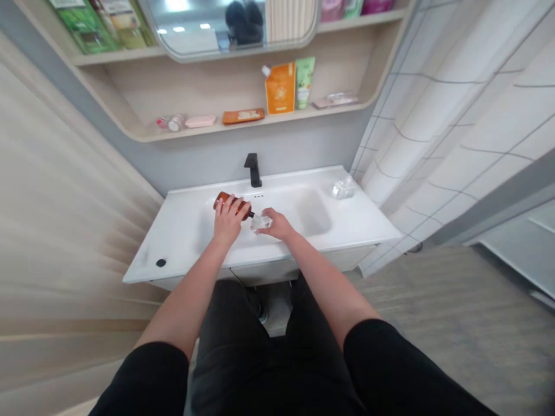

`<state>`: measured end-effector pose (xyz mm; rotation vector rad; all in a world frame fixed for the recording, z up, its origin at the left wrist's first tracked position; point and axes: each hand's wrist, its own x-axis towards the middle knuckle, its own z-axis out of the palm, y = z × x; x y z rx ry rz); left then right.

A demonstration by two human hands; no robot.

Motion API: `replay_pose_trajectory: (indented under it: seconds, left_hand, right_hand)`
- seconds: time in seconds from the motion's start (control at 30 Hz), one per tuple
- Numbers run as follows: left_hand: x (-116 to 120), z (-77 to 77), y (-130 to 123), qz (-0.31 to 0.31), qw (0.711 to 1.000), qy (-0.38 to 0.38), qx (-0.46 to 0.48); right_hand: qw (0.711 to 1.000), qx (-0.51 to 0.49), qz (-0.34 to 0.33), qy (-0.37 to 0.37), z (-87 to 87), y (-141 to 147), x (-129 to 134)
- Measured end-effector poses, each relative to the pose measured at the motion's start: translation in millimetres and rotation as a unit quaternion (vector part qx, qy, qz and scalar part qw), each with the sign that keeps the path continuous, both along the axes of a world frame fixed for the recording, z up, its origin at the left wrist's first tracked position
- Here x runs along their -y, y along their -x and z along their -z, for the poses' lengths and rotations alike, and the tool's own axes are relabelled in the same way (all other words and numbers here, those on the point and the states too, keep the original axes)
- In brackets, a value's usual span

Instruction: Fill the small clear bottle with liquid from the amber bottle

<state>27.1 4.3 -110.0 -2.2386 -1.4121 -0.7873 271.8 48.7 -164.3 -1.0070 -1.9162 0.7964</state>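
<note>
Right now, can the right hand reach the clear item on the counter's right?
Likely yes: nothing stands between the right hand and the clear item across the white basin, though it holds a small clear container that may need setting down first.

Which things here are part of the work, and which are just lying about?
In use: brown bottle in left hand; clear container in right hand.
Lying about: clear packet on the sink; orange pouch; green tube.

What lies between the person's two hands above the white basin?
In the head view, a clear faceted container, held by the right hand, sits beside the dark tip of the amber bottle in the left hand.
</note>
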Motion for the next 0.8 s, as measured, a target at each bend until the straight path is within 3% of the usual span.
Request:
replay_pose_trajectory:
  seconds: [0.8]
  left_hand:
    - [-3, -39.2, -7, 0.037, 0.998, 0.006, -0.053]
  right_hand:
    - [0.999, -0.040, 0.012, -0.005, -5.9, 0, 2]
